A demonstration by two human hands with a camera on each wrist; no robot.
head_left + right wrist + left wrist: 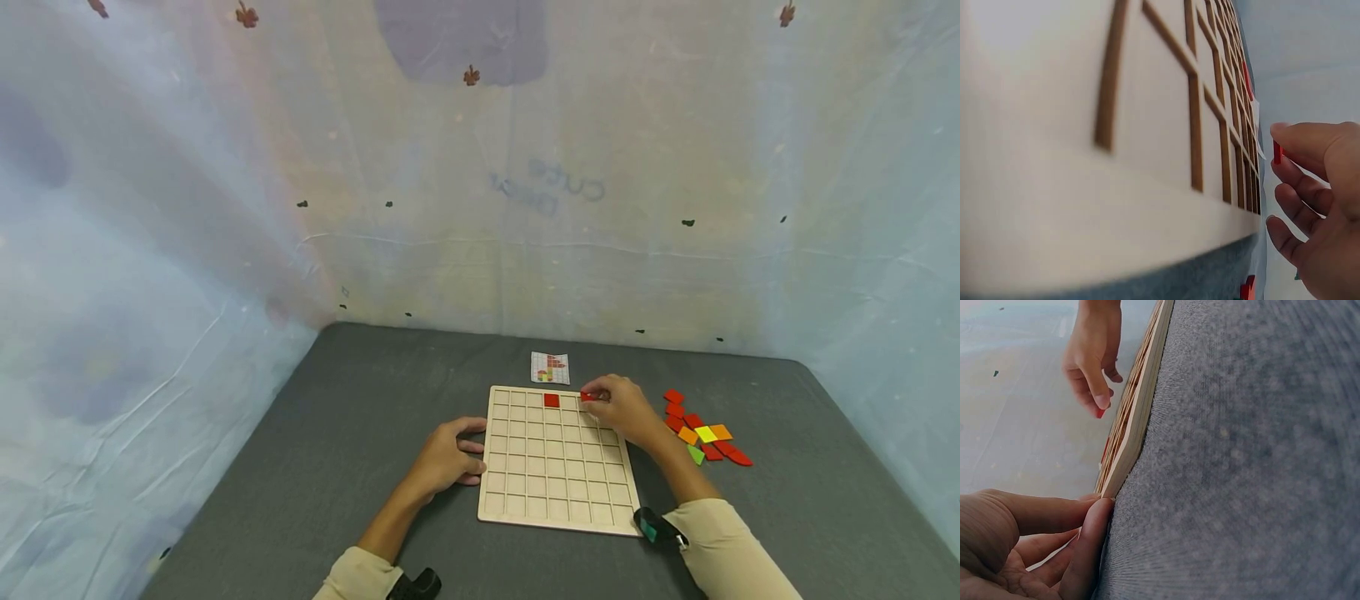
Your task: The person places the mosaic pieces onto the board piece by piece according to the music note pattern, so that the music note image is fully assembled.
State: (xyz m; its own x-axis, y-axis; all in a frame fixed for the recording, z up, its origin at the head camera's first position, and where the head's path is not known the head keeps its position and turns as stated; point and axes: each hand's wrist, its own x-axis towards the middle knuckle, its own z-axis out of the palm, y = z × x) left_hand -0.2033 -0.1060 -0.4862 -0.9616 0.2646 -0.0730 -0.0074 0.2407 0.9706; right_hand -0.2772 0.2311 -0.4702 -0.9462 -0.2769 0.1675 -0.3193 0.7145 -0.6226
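A pale wooden grid board (558,458) lies on the table, with a red square tile (552,401) in a cell of its far row. At the board's left edge is my left hand (444,460). The left wrist view shows its thumb and a finger (1090,540) pinching the board's edge (1129,453). Over the far right part of the board, my right hand (618,408) pinches a small red tile (1277,152) between thumb and forefinger. Its other fingers are loosely bent. Much of that tile is hidden by the fingertips.
Right of the board lies a loose group of red, orange, yellow and green tiles (706,434). A small printed pattern card (550,367) sits just beyond the board's far edge. The grey tabletop (375,375) ends at a pale curtain (525,275).
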